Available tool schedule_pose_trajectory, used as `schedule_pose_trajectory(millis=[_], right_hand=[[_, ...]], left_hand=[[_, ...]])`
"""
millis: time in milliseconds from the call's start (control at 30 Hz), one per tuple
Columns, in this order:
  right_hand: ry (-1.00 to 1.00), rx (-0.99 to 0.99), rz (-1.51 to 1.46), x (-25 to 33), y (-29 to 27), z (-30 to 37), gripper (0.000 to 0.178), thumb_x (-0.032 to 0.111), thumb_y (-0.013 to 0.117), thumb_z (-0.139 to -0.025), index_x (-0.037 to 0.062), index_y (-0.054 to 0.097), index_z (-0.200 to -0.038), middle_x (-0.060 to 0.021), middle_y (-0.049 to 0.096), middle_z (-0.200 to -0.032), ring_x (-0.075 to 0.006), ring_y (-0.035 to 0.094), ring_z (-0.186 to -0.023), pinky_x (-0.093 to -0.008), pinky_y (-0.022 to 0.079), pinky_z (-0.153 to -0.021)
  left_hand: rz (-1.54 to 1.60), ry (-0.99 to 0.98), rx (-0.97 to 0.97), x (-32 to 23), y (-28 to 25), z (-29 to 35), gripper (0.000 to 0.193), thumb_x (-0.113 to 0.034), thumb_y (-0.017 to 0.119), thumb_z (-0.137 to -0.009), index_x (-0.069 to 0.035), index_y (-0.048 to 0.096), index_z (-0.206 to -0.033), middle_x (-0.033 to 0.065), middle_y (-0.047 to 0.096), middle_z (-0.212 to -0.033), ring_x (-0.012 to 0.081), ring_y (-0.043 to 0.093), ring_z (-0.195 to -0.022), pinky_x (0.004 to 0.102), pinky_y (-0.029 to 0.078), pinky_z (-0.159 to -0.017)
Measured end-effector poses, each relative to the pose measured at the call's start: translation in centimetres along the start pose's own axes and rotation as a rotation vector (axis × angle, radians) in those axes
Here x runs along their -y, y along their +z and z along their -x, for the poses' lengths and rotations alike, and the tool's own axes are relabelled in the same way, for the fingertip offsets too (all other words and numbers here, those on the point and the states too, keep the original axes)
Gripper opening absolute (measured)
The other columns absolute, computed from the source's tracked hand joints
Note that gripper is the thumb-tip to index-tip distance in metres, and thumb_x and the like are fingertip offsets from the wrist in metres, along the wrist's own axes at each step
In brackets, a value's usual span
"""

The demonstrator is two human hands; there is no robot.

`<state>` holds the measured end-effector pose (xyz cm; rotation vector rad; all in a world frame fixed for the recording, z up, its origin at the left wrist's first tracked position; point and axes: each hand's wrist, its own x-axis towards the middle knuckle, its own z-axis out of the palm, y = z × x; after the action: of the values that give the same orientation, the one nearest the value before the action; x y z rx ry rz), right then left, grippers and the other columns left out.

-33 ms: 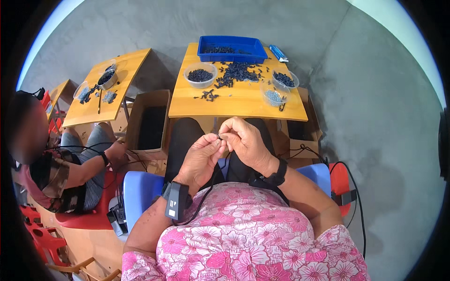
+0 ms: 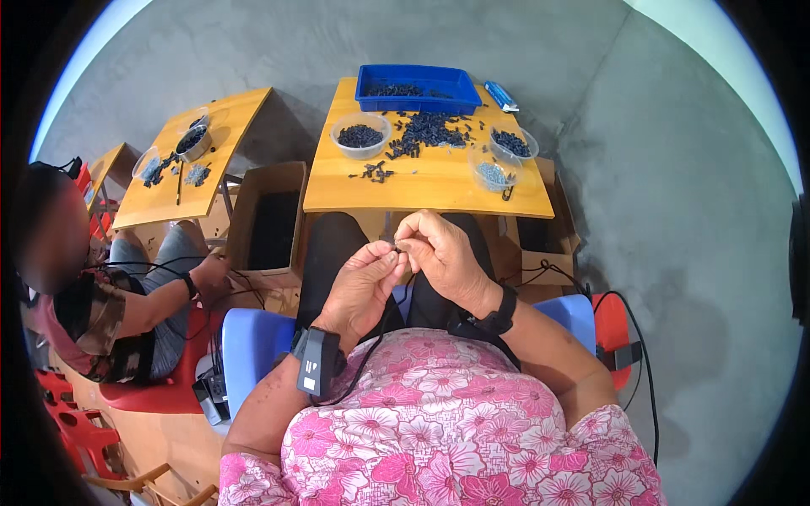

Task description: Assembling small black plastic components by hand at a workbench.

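On the near side of the yellow table (image 2: 439, 190), a small dark part (image 2: 396, 249) is pinched between the fingertips of the left hand (image 2: 361, 287), palm turned inward, and the right hand (image 2: 447, 255), arched with its back upward. A pale label, too small to be read, is borne by the black wrist device (image 2: 321, 358), farther from the table.

A small dark piece (image 2: 396, 248) is resting in the fingertip grip of the left hand (image 2: 359, 287) and the right hand (image 2: 447, 260), off the near edge of the yellow tabletop (image 2: 422, 192). Both hands are covering most of it, hiding its exact shape and tilt.
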<state>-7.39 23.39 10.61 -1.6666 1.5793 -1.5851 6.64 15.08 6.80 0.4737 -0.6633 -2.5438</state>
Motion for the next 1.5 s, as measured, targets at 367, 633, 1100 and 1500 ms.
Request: schedule_pose_trajectory(millis=[367,633,1100,1500], right_hand=[[0.153,0.11,-0.118,0.6,-1.9,-0.4,0.004,-0.001,0.055,-0.089,-0.0015,0.057,-0.093,-0.0016,0.056,-0.074,-0.0071,0.055,-0.063,-0.0223,0.047,-0.06],[0.117,0.099,-0.164,0.5,-1.7,-0.3,0.005,0.0,0.058,-0.086,-0.0014,0.06,-0.091,-0.004,0.061,-0.073,-0.0089,0.06,-0.064,-0.0223,0.048,-0.06],[0.093,0.129,-0.198,0.9,-2.0,-0.5,0.004,-0.002,0.061,-0.086,-0.0034,0.062,-0.089,-0.0045,0.063,-0.077,-0.0096,0.062,-0.067,-0.0217,0.049,-0.062],[0.168,0.171,-0.346,0.4,-1.8,-0.4,0.006,0.004,0.061,-0.089,-0.0022,0.061,-0.091,-0.0042,0.063,-0.078,-0.01,0.061,-0.069,-0.0217,0.05,-0.066]], left_hand=[[-0.022,0.036,0.093,-0.4,0.3,0.5,0.006,-0.003,0.06,-0.091,-0.007,0.059,-0.096,0.0024,0.064,-0.091,0.0106,0.065,-0.085,0.0194,0.056,-0.077],[-0.086,0.107,0.177,-0.7,0.8,0.8,0.004,-0.003,0.06,-0.091,-0.005,0.059,-0.095,0.0075,0.066,-0.094,0.0119,0.063,-0.086,0.0195,0.054,-0.077],[-0.235,0.171,0.07,-0.7,1.1,1.0,0.009,0.001,0.061,-0.089,-0.007,0.059,-0.093,0.004,0.064,-0.096,0.011,0.063,-0.089,0.0215,0.053,-0.079],[-0.213,0.181,0.069,-0.7,0.9,0.8,0.01,0.001,0.062,-0.089,-0.006,0.059,-0.094,0.0054,0.065,-0.098,0.011,0.064,-0.088,0.0221,0.054,-0.079]])
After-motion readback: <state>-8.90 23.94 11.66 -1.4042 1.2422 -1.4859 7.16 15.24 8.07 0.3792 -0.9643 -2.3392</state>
